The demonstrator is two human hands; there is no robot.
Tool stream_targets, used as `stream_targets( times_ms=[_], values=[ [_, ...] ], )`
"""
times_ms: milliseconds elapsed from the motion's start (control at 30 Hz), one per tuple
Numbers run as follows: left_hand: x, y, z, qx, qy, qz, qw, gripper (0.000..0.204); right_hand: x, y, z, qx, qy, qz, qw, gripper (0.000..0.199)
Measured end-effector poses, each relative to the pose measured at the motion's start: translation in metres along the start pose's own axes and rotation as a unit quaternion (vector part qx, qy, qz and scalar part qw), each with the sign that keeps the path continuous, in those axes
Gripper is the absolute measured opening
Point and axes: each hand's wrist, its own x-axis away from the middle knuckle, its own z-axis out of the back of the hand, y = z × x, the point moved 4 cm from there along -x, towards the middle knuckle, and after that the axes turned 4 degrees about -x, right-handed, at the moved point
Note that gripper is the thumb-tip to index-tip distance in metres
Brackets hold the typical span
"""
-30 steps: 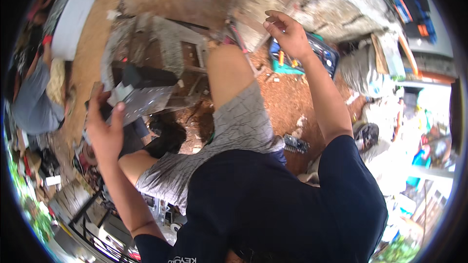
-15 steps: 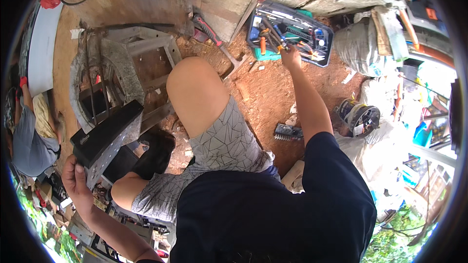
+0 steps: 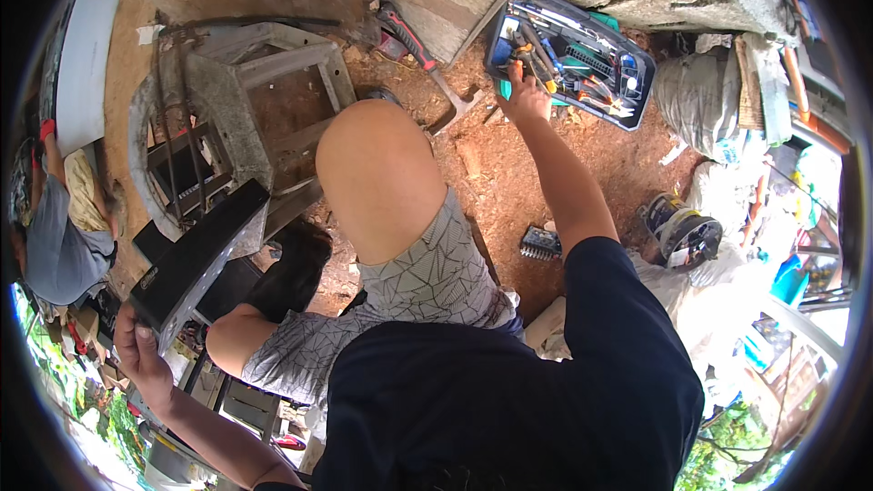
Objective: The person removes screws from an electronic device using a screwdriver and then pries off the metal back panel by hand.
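Note:
My left hand (image 3: 143, 359) grips the lower end of a long black box-shaped case (image 3: 198, 255) with a perforated metal side, tilted beside my left knee. My right hand (image 3: 526, 102) reaches over the near left rim of a dark toolbox (image 3: 641, 109). Its fingers look apart, at an orange tool handle (image 3: 516, 71); whether they touch it I cannot tell. Several pliers (image 3: 607, 95) and other hand tools lie inside the toolbox.
A hammer (image 3: 436, 82) with a red and black handle lies left of the toolbox. Behind the case stands an octagonal metal frame (image 3: 259, 118). A dark bucket (image 3: 687, 232) sits at right. Another person in grey clothing (image 3: 64, 236) is at far left.
My right hand has moved left within the toolbox, from the middle of its near side to the orange handle. The view has shifted slightly. My left hand still holds the case.

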Motion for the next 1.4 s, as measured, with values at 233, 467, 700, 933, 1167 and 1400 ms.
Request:
stream_targets(
  times_ms=[233, 467, 700, 933, 1167, 1400],
  values=[
    [0.008, 0.004, -0.021, -0.056, 0.085, 0.011, 0.995, 0.032, -0.010, 0.022, 0.004, -0.044, 0.095, 0.048, 0.993, 0.035],
    [-0.012, 0.070, -0.040, -0.048, -0.068, -0.119, 0.989, 0.040, 0.108, 0.010, 0.212, -0.543, 0.209, 0.184, 0.792, 0.030],
    [-0.013, 0.065, -0.046, -0.066, -0.007, -0.133, 0.989, 0.038, 0.307, -0.169, 0.407, -0.414, 0.229, 0.579, 0.664, 0.030],
    [-0.032, 0.057, -0.049, -0.082, 0.041, -0.227, 0.969, 0.042, 0.389, -0.322, 0.389, -0.416, 0.041, 0.697, 0.583, 0.033],
    [-0.032, 0.049, -0.051, -0.111, 0.049, -0.230, 0.966, 0.046, 0.389, -0.351, 0.371, -0.386, 0.060, 0.678, 0.623, 0.031],
    [-0.028, 0.051, -0.051, -0.120, 0.045, -0.207, 0.970, 0.045, 0.384, -0.355, 0.370, -0.412, 0.046, 0.659, 0.628, 0.029]
  ],
)
